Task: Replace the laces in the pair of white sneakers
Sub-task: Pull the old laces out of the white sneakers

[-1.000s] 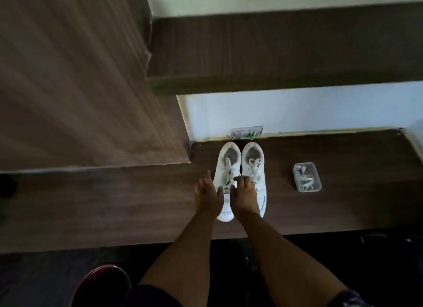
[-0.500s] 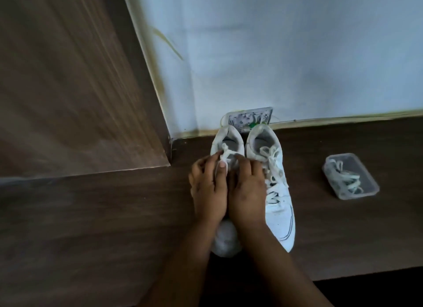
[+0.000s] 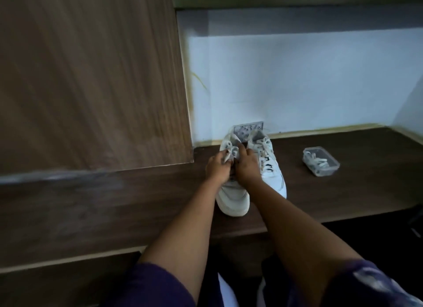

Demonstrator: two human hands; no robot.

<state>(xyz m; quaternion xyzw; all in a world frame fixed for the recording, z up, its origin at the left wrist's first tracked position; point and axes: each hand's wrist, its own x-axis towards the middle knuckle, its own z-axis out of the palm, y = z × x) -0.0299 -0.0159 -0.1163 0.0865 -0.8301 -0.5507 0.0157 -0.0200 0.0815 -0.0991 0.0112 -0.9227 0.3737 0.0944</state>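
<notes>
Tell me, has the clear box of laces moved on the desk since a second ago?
No. The clear box lies right of the right sneaker, apart from it, same gap and side as before; only the camera shifted.

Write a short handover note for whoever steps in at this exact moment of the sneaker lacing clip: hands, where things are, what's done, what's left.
Left hand: pinches the lace bow at the top of the left sneaker.
Right hand: fingers curled at the same lace, beside the tongue; exact grip unclear.
Right sneaker: beside it on the wooden shelf, still fully laced and tied.
Clear plastic container: to the right, apart from the shoes, with laces inside.
Done: nothing removed yet; the first lace is only being undone.
Left: unlace both sneakers, thread in the laces from the container, tie.
</notes>
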